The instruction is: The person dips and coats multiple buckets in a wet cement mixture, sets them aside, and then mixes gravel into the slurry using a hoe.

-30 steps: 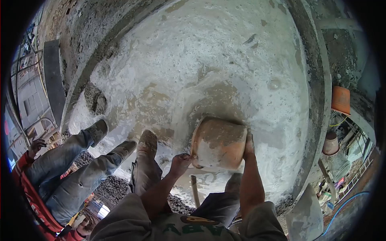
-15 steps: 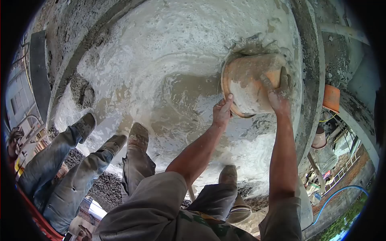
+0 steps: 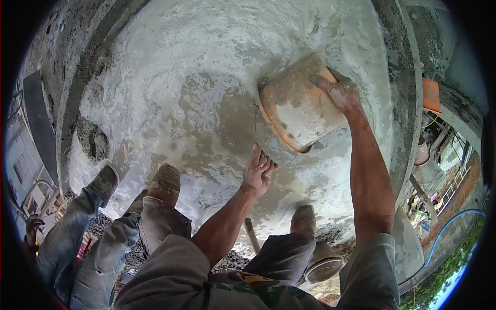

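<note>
An orange bucket (image 3: pixel 302 103) smeared with grey cement lies tilted on its side in a pool of wet, soupy cement (image 3: pixel 206 57). Its mouth faces left and down toward the watery part of the mix. My right hand (image 3: pixel 341 94) grips the bucket's bottom edge at the upper right, with some fingers hidden behind it. My left hand (image 3: pixel 260 169) is closed around the thin wire handle (image 3: pixel 289 162), pulled away from the rim below the mouth.
Another person's legs (image 3: pixel 77 232) in dusty jeans and boots stand at the left. A raised curved edge (image 3: pixel 408 103) bounds the cement at the right. Beyond it are a second orange bucket (image 3: pixel 431 95) and a blue hose (image 3: pixel 444 232). Dark gravel (image 3: pixel 227 261) lies near my feet.
The bucket has shifted left and tilted further. My left hand has moved from its rim down and left, drawing the wire handle out. My right hand stays on the bottom end.
</note>
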Available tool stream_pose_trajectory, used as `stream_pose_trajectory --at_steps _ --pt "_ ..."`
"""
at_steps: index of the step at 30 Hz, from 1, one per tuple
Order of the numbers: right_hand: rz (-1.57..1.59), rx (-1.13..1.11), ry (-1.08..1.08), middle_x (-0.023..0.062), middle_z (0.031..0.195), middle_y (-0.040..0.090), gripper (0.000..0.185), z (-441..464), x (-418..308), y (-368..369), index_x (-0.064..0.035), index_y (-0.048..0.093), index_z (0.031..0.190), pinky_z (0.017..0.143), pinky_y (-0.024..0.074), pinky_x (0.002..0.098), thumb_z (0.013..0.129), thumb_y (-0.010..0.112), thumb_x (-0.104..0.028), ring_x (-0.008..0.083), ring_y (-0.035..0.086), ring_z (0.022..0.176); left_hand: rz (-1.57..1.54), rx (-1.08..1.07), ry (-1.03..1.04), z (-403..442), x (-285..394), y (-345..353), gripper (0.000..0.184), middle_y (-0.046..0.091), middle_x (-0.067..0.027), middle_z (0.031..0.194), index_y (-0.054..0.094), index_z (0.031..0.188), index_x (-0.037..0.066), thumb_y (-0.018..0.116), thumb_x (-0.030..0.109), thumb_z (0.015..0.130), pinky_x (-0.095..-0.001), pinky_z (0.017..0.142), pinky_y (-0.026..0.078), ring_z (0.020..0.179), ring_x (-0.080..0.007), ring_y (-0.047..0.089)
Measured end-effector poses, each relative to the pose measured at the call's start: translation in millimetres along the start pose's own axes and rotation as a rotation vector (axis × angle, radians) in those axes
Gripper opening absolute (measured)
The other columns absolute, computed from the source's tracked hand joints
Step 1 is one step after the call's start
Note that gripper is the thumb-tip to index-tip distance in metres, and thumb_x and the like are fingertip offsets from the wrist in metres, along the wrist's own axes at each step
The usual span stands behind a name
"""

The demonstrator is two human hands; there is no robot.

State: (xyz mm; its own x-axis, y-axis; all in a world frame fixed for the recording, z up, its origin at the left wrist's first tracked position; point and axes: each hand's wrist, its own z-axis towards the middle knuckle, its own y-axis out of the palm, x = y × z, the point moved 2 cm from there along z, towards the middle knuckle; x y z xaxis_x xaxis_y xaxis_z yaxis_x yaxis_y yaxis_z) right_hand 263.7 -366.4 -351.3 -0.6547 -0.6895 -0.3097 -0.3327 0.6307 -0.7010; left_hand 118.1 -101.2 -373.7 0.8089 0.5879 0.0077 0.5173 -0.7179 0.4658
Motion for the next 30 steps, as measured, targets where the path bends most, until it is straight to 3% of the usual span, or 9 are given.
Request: stream_pose_trajectory --at_steps 2,5,7,9,13,18,23,28,30 --pt "0.089 -0.256 0.098 0.0152 0.124 0.052 0.076 -5.1 -7.0 -4.0 -0.0078 0.052 0.123 0.095 0.0377 0.0358 0.068 0.062 -0.060 0.0295 0.049 0.114 -0.032 0.040 0.002 -19.6 -4.9 -9.8 0.050 0.026 0.0024 0.048 0.033 0.053 0.016 0.044 0.049 0.090 -0.0310 0.060 0.039 0.046 -0.0135 0.030" --pt "0.220 -0.127 -0.062 0.0157 0.120 0.055 0.074 7.9 50.5 64.2 -0.0065 0.055 0.119 0.091 0.0397 0.0365 0.068 0.062 -0.060 0.0282 0.052 0.109 -0.020 0.088 0.008 -40.3 -4.7 -33.2 0.051 0.026 0.0020 0.046 0.033 0.053 0.016 0.042 0.049 0.091 -0.0304 0.059 0.038 0.044 -0.0136 0.028" --pt "0.232 -0.352 0.138 0.0152 0.123 0.053 0.076 -19.3 33.5 55.8 -0.0071 0.054 0.121 0.094 0.0376 0.0359 0.068 0.061 -0.062 0.0273 0.050 0.112 0.001 0.098 0.001 -57.6 -9.1 -49.7 0.050 0.026 0.0025 0.048 0.032 0.054 0.016 0.044 0.050 0.090 -0.0295 0.061 0.038 0.045 -0.0127 0.028" --pt "0.332 -0.277 0.054 0.0155 0.125 0.050 0.070 3.8 99.2 133.4 -0.0040 0.046 0.125 0.090 0.0413 0.0330 0.079 0.054 -0.056 0.0263 0.049 0.113 0.029 0.053 0.033 -75.0 -4.0 -65.3 0.050 0.025 0.0029 0.049 0.032 0.055 0.016 0.046 0.050 0.089 -0.0292 0.061 0.038 0.045 -0.0125 0.028" --pt "0.572 -0.361 0.170 0.0134 0.127 0.049 0.073 -41.1 104.5 156.8 -0.0049 0.049 0.125 0.096 0.0361 0.0342 0.072 0.063 -0.054 0.0248 0.046 0.116 0.115 0.212 0.015 -110.8 2.2 -66.8 0.050 0.027 0.0026 0.048 0.033 0.055 0.016 0.046 0.051 0.088 -0.0294 0.060 0.038 0.046 -0.0123 0.029" --pt "1.475 -0.400 0.250 0.0134 0.124 0.051 0.068 -89.1 147.0 193.7 -0.0032 0.046 0.127 0.093 0.0387 0.0342 0.080 0.055 -0.052 0.0236 0.048 0.113 0.359 0.276 0.050 -136.3 10.0 -32.7 0.046 0.027 0.0029 0.049 0.034 0.058 0.016 0.046 0.046 0.090 -0.0287 0.057 0.037 0.045 -0.0113 0.029" --pt "0.812 -0.226 0.523 0.0138 0.125 0.049 0.069 -149.6 120.1 139.2 0.0003 0.041 0.129 0.092 0.0409 0.0392 0.088 0.040 -0.055 0.0242 0.049 0.112 0.642 0.312 0.045 -163.0 25.3 41.4 0.037 0.033 0.0044 0.054 0.040 0.064 0.014 0.056 0.038 0.088 -0.0265 0.054 0.037 0.048 -0.0086 0.034" --pt "1.408 -0.274 0.858 0.0100 0.118 0.055 0.064 -205.0 113.3 177.5 -0.0070 0.048 0.126 0.086 0.0414 0.0352 0.086 0.043 -0.057 0.0231 0.052 0.103 0.736 0.298 0.034 -195.4 48.1 86.9 0.031 0.033 0.0049 0.054 0.044 0.066 0.013 0.060 0.033 0.085 -0.0245 0.050 0.034 0.049 -0.0077 0.036" --pt "1.272 -0.258 0.437 0.0091 0.122 0.051 0.069 -226.1 106.3 171.6 -0.0065 0.045 0.128 0.084 0.0425 0.0375 0.085 0.042 -0.060 0.0228 0.051 0.104 0.787 0.288 0.037 -210.1 54.8 98.4 0.030 0.033 0.0053 0.054 0.045 0.066 0.013 0.061 0.031 0.084 -0.0244 0.049 0.033 0.048 -0.0073 0.036"
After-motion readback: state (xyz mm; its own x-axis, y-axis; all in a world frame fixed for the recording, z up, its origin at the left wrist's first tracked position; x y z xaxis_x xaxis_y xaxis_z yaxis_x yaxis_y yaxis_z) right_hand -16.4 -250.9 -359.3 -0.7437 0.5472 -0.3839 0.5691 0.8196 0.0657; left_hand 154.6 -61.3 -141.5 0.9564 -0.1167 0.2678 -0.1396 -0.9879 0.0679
